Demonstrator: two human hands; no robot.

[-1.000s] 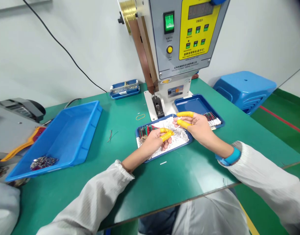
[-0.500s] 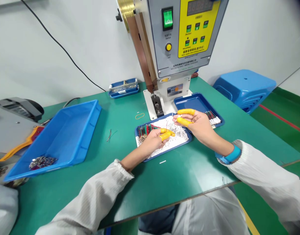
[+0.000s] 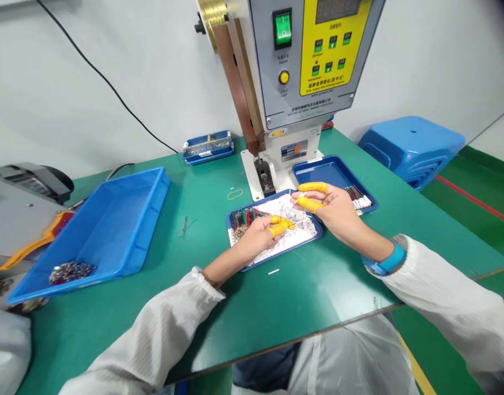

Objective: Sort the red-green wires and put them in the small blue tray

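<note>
My left hand (image 3: 263, 235), with yellow finger covers, is closed in a pinch on thin wires over the tray of small white tubes (image 3: 301, 242). Up and to the right of it, my right hand (image 3: 329, 207), also in yellow finger covers and with a blue wristband, pinches a small white piece between thumb and finger. Red, green and black wires (image 3: 245, 216) lie in the left part of that tray, beside small brassy parts. A second blue tray (image 3: 323, 171) behind my right hand holds more wires at its right end.
The grey and yellow machine (image 3: 293, 104) stands behind the trays. A large blue bin (image 3: 112, 219) is on the left. On the green table lie a rubber band (image 3: 235, 194), a wire scrap (image 3: 185, 226) and a white tube (image 3: 273, 271). A blue stool (image 3: 412, 142) stands at right.
</note>
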